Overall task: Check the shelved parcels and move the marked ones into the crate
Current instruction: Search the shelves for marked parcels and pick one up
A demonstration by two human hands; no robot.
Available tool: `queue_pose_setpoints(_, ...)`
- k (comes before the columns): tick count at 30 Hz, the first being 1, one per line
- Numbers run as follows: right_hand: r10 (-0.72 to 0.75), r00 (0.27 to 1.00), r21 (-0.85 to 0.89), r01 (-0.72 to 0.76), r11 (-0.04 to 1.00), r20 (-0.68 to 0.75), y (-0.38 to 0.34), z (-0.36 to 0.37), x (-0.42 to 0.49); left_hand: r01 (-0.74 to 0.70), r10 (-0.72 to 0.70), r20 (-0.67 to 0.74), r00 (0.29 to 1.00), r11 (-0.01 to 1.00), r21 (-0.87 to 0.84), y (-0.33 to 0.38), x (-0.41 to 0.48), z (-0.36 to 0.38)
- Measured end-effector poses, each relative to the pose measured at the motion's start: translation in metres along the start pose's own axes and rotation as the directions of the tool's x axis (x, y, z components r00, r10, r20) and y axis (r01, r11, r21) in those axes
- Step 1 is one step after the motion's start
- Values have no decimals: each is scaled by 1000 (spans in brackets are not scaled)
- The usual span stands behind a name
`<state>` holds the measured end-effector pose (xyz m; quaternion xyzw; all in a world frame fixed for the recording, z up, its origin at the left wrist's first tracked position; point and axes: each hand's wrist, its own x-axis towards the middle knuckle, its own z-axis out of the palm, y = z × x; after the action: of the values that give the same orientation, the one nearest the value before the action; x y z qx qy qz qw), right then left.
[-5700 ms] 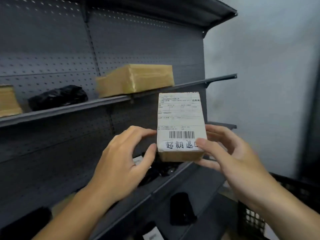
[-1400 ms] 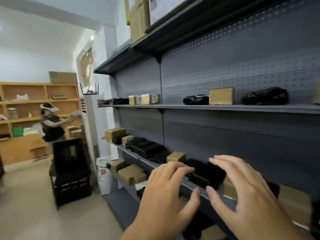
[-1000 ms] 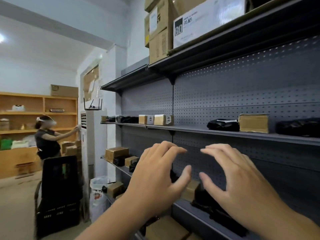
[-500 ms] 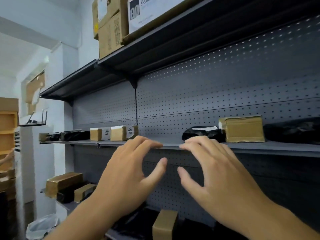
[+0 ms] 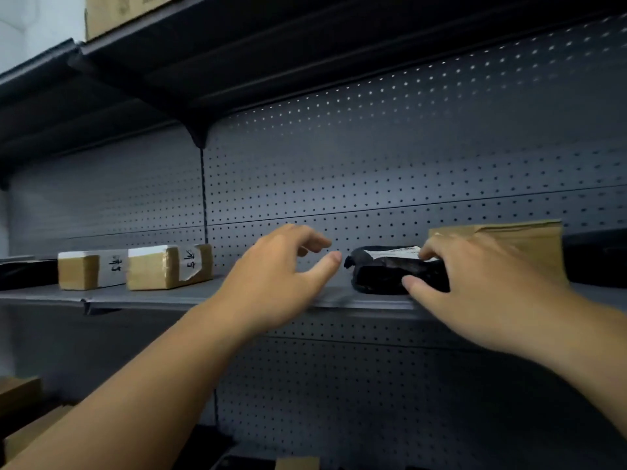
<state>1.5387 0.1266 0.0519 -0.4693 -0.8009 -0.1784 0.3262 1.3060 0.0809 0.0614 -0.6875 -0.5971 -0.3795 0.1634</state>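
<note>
A black plastic-wrapped parcel (image 5: 383,273) with a white label on top lies on the grey metal shelf (image 5: 203,296). My right hand (image 5: 475,283) grips its right end, fingers over the label and thumb against its front. My left hand (image 5: 274,283) hovers just left of the parcel, fingers loosely curved and holding nothing, thumb tip a little short of the wrapping. A brown box (image 5: 515,245) stands behind my right hand. Two brown boxes (image 5: 135,268) with white labels and handwriting sit farther left on the same shelf. No crate is in view.
Perforated grey back panels (image 5: 373,171) close off the rear. Another shelf (image 5: 237,56) overhangs above, with a cardboard carton (image 5: 115,11) on top. Black parcels lie at the far left (image 5: 23,273) and far right (image 5: 597,262). Brown boxes (image 5: 20,412) sit lower left.
The view has closed in on the upper shelf. Both hands rose to shelf level; my right hand took hold of the black parcel, and my left hand came up beside it.
</note>
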Motion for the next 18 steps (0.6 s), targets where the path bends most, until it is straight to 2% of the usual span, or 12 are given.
queue_pose_setpoints(3, 71, 997, -23, -70, 997, 34, -11, 8, 6, -26, 34, 93, 995, 996, -87, -19, 21, 12)
queue_pose_setpoints(8, 154, 984, 104, -163, 981, 84, -33, 15, 17, -41, 90, 225, 970, 976, -213, -53, 45, 25)
queue_pose_setpoints(11, 224, 975, 243, -218, 945, 1, -44, 15, 29, -22, 88, 238, 967, 964, -266, -67, 57, 27)
queue_pose_setpoints(14, 309, 950, 127, -302, 945, -42, -46, 18, 46, 17, 55, 292, 955, 971, -238, -73, 67, 29)
queue_pose_setpoints(18, 406, 911, -33, -405, 914, 69, -44, 32, 66, 107, -19, 407, 913, 975, -195, -75, 80, 37)
